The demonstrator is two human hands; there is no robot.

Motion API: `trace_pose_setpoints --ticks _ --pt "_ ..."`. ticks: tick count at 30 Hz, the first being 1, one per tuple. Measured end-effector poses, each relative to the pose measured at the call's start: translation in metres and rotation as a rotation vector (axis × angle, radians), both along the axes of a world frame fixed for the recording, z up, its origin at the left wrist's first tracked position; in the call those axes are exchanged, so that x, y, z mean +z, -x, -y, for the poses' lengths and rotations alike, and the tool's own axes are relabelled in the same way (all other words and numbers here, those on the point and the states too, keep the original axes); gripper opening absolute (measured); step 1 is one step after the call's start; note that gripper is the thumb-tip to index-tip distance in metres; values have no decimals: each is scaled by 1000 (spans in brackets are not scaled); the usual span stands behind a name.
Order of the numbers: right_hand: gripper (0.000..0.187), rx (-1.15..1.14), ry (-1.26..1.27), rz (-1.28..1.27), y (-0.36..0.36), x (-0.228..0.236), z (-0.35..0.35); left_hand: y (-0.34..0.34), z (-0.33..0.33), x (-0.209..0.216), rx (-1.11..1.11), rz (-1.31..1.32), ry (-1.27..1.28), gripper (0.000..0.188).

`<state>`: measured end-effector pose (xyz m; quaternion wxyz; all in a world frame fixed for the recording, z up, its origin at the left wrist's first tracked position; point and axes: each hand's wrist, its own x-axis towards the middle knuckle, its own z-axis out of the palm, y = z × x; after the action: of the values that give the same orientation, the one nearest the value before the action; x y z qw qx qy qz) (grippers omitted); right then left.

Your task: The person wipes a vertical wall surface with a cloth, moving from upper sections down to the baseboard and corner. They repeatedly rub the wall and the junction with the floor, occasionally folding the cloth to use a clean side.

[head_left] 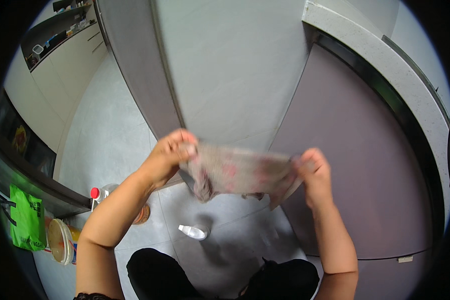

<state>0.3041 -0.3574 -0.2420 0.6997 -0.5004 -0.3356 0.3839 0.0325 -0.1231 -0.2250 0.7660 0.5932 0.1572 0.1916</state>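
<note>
A thin beige-grey cloth [237, 169] with faded pink patches is stretched out in the air between my two hands. Its left corner is pinched in my left hand [169, 155], and my right hand [313, 176] grips the opposite end. The lower edge hangs down in crumpled folds, slightly blurred by motion. Below it on the grey tiled floor [185, 260] stands a bottle with a white spray head [195, 231], seen from above; most of its body is hard to make out.
Mauve cabinet doors [365, 150] under a pale countertop [375, 45] rise on the right. A grey wall panel [230, 65] stands ahead. At left are a red-capped jug [96, 194], a lidded tub [60, 242] and a green bag [27, 220]. My black-clad knees [157, 275] are at the bottom.
</note>
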Motion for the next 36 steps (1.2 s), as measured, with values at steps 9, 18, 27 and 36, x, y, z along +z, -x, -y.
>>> trace_pose_setpoints --ticks 9,18,27,36 --pt "57 178 585 -210 0 -115 8 -18 43 -111 55 -633 -22 80" --pt "103 -93 445 77 12 -95 -1 -16 44 -103 128 -423 -559 40" --pt "47 122 711 999 6 -72 4 -1 25 -76 28 -402 -1191 35" --pt "39 44 557 -338 3 -73 -36 -37 40 -38 386 -300 367 24"
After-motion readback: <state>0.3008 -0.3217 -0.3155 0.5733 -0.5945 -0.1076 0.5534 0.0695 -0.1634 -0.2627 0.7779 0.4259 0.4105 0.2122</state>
